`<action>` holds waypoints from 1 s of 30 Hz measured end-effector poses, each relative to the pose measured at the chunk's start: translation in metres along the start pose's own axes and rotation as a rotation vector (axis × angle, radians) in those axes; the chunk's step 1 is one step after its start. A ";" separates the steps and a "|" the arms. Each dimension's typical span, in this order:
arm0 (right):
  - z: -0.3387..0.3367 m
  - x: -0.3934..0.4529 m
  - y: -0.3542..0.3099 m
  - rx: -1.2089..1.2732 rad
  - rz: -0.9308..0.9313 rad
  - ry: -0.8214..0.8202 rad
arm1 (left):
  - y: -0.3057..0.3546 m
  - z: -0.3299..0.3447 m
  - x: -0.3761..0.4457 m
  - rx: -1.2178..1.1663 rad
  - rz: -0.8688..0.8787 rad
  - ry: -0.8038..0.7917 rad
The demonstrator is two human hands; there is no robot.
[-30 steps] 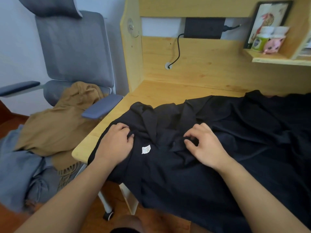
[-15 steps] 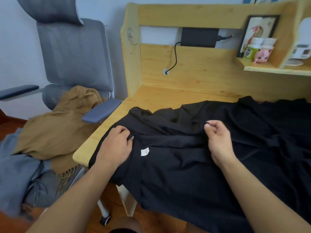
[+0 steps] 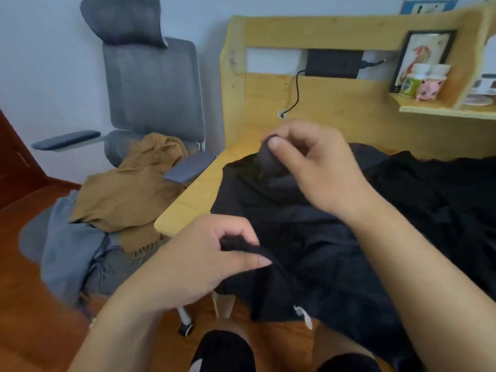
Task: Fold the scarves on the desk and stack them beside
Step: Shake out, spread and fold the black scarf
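A: Any writing to read?

B: Only a small white sewn-in label (image 3: 303,314) on the large black woven scarf (image 3: 335,251), too blurred to make out. Same with the green-labelled bottle (image 3: 410,85) on the right-hand shelf.

A: And the hands?

B: Left hand (image 3: 204,259) near the front corner of the light wooden desk (image 3: 188,208), thumb and curled fingers pinching a bunch of black cloth. Right hand (image 3: 322,170) raised further back, thumb and forefinger nipping a lifted corner, other fingers loosely curled.

A: Different from half a second ago?

B: Yes. Then, both hands low on the cloth and the label lying flat on top between them. Now both lifted with cloth in the pinch, and the label dangling at the hem below the desk's front edge.

A: Where exactly, the scarf?

B: Spread over most of the desk, spilling over the front edge toward the legs.

A: Edges, room to move?

B: Bare wood along the desk's left side and back corner. Just beside that left edge, the armrest of a grey mesh office chair (image 3: 153,84). On its seat a tan fringed scarf (image 3: 128,194), with a blue-grey scarf (image 3: 72,253) under it, drooping toward the reddish wooden floor (image 3: 26,304).
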State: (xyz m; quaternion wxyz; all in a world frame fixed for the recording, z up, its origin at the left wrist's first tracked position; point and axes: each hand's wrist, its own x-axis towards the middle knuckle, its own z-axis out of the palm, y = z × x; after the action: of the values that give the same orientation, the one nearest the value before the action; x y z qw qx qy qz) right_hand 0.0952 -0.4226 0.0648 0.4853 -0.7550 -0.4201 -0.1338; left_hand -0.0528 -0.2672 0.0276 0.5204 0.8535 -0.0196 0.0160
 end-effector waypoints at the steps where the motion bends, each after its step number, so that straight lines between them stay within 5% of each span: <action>1: 0.010 -0.014 -0.001 -0.070 -0.006 -0.092 | -0.003 0.005 0.000 -0.004 -0.018 0.006; 4: 0.026 -0.053 0.014 -0.147 0.122 -0.237 | -0.016 0.016 0.005 0.037 -0.048 0.075; 8: 0.029 -0.077 0.021 0.106 0.366 -0.145 | -0.023 0.025 0.013 0.003 -0.062 0.176; 14: 0.028 -0.102 0.016 0.432 0.586 -0.099 | -0.026 0.030 0.011 -0.168 -0.096 0.029; 18: 0.029 -0.109 0.019 0.505 0.607 -0.028 | -0.026 0.032 0.011 -0.201 -0.070 0.045; 30: 0.024 -0.120 0.010 0.528 0.533 0.135 | -0.026 0.068 0.024 -0.169 0.038 0.415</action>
State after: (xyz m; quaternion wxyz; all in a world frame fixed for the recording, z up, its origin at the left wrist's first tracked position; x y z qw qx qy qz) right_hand 0.0246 -0.4647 -0.0258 0.7075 -0.6762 -0.1960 0.0607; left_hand -0.0275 -0.3159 -0.0259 0.5826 0.7848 0.0706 0.1994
